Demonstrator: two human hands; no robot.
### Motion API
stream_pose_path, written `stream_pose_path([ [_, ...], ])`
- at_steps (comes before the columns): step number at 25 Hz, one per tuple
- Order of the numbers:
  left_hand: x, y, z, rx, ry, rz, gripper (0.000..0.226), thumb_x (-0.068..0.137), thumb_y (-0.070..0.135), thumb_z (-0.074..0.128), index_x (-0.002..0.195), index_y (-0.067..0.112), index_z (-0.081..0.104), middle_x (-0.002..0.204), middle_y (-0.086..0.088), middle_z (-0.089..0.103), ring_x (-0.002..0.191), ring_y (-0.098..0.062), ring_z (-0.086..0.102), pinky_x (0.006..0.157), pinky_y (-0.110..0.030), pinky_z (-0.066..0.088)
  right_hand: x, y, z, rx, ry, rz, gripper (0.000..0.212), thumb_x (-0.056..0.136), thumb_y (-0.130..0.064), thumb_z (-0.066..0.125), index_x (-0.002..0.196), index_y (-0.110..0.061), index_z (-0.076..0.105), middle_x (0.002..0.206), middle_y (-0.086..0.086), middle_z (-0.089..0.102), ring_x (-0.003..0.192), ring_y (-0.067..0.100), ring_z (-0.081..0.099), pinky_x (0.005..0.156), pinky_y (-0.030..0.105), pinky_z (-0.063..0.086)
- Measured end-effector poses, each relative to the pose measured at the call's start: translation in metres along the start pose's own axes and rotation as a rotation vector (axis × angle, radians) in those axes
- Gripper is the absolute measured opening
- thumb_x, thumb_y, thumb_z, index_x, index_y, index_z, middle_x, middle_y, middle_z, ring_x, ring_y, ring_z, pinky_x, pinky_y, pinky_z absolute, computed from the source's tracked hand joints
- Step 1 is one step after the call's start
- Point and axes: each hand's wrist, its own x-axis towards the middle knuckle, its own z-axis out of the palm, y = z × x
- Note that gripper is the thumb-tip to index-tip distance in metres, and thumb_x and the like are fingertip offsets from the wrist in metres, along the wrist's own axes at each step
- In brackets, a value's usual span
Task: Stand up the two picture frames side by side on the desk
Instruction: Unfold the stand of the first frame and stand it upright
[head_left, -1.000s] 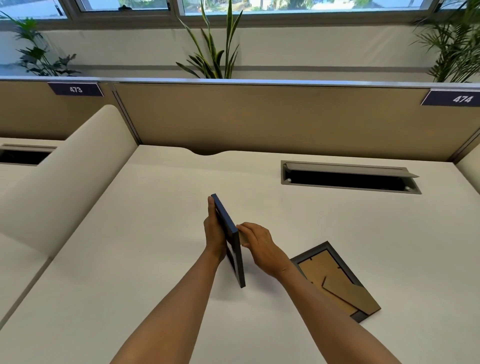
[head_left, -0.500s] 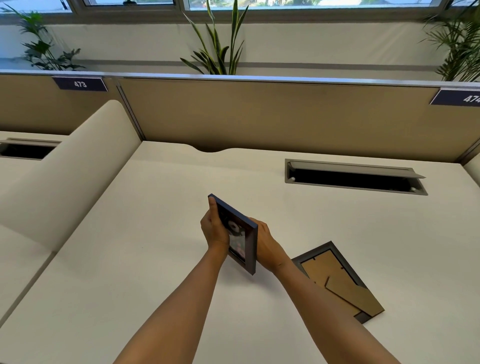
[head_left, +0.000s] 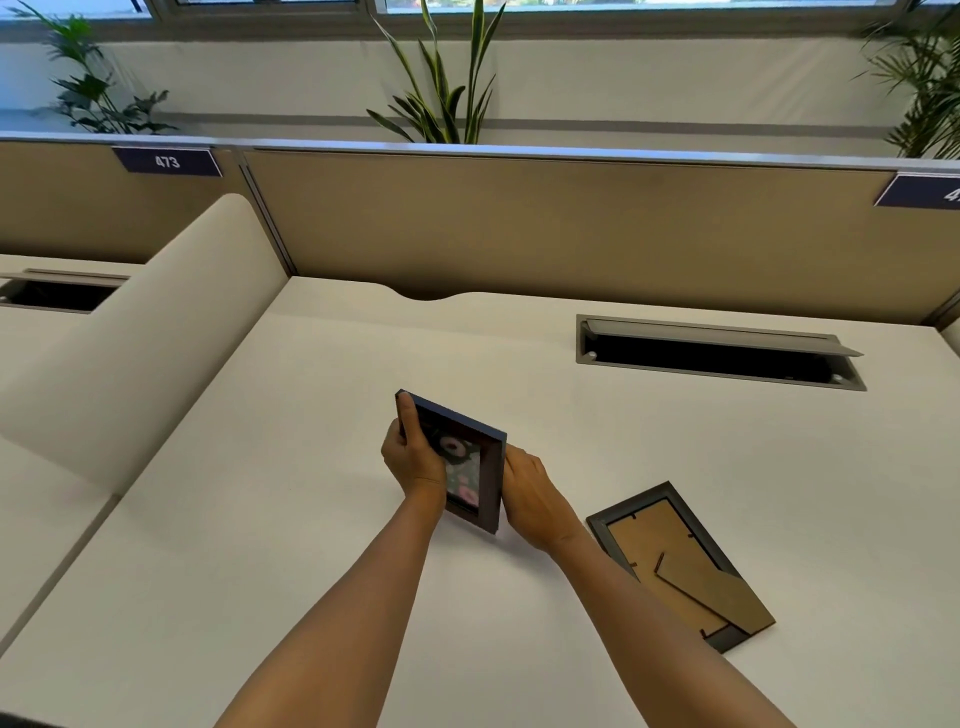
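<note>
A dark picture frame (head_left: 470, 467) with a floral picture is held upright over the middle of the white desk (head_left: 311, 519), its glass side turned toward me. My left hand (head_left: 413, 457) grips its left edge with the thumb on the front. My right hand (head_left: 530, 496) holds it from behind at the right edge, its fingers hidden by the frame. A second dark frame (head_left: 680, 564) lies face down to the right, cardboard back up, with its brown stand flap (head_left: 711, 595) folded out across it.
An open grey cable tray (head_left: 717, 353) is sunk into the desk at the back right. A tan partition (head_left: 519, 228) closes the far edge, and a cream divider (head_left: 135, 343) rises on the left. Plants stand behind the partition.
The held frame has turned from edge-on to showing its picture side toward me. My right hand has slipped from the frame's side to behind it.
</note>
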Motion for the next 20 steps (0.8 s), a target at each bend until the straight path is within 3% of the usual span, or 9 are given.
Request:
stream_pose_path([
  [2,0.006,0.001,-0.006,0.013,0.042,0.004,0.068,0.072,0.081,0.053,0.068,0.014,0.056,0.068,0.004,0.058,0.066,-0.011,0.055,0.064,-0.026,0.047,-0.007,0.006,-0.001,-0.019,-0.048,0.016,0.047,0.096,-0.004,0.05,0.141,-0.008,0.038,0.139,0.012,0.05,0.124,0.026,0.047,0.103,0.039,0.044],
  [7,0.011,0.0,-0.013,0.023,0.099,-0.07,0.07,0.068,0.083,0.054,0.076,0.013,0.061,0.077,0.001,0.061,0.074,-0.018,0.056,0.075,-0.035,0.05,-0.018,-0.001,-0.005,-0.096,-0.103,0.075,0.045,0.097,-0.006,0.049,0.141,-0.009,0.04,0.138,0.01,0.05,0.122,0.028,0.052,0.098,0.038,0.046],
  [11,0.014,0.002,-0.015,0.029,0.07,-0.115,0.073,0.067,0.083,0.052,0.085,0.013,0.064,0.084,0.001,0.065,0.077,-0.017,0.061,0.068,-0.029,0.05,-0.027,0.001,-0.009,-0.072,-0.093,0.116,0.042,0.094,0.0,0.047,0.135,-0.008,0.047,0.136,0.01,0.051,0.119,0.027,0.053,0.098,0.037,0.046],
  [14,0.017,0.003,-0.016,0.034,0.098,-0.126,0.066,0.077,0.077,0.054,0.087,0.012,0.061,0.083,0.003,0.064,0.076,-0.016,0.061,0.062,-0.027,0.048,-0.035,0.004,-0.013,-0.048,-0.081,0.127,0.042,0.093,0.003,0.047,0.134,-0.007,0.05,0.138,0.01,0.051,0.123,0.027,0.051,0.101,0.038,0.044],
  [20,0.015,0.006,-0.013,0.001,0.201,-0.162,0.064,0.078,0.076,0.057,0.085,0.012,0.057,0.079,0.004,0.06,0.074,-0.016,0.057,0.067,-0.03,0.048,-0.049,0.007,-0.024,-0.036,-0.047,0.195,0.043,0.094,0.0,0.048,0.136,-0.009,0.048,0.14,0.008,0.05,0.125,0.025,0.05,0.104,0.037,0.042],
])
